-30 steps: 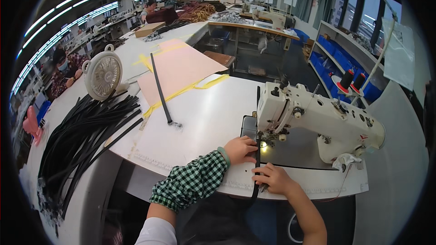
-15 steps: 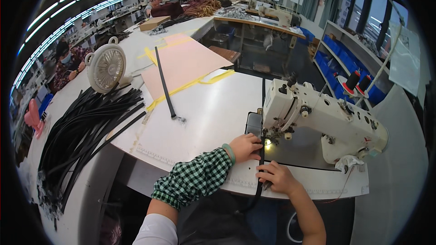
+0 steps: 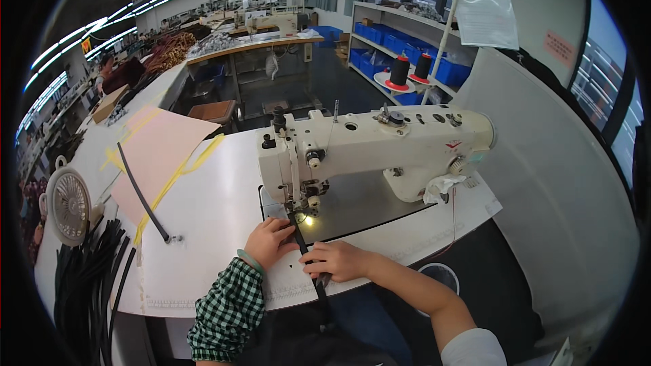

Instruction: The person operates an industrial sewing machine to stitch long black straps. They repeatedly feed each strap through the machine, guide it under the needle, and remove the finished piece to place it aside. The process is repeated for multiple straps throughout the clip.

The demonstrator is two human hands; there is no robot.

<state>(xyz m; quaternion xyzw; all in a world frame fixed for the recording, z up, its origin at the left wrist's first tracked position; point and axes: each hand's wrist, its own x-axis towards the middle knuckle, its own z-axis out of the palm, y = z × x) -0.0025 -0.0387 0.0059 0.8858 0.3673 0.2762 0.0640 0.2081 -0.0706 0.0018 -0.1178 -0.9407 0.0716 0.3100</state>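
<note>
Strip (image 3: 301, 238): black, narrow, long, slanting across white tabletop (image 3: 203, 230).

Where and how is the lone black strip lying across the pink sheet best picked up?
The lone black strip is probably best pinched across its narrow width near the lower end, coming from above on the person's side: it is long and thin, and that end lies nearer the left hand.
</note>
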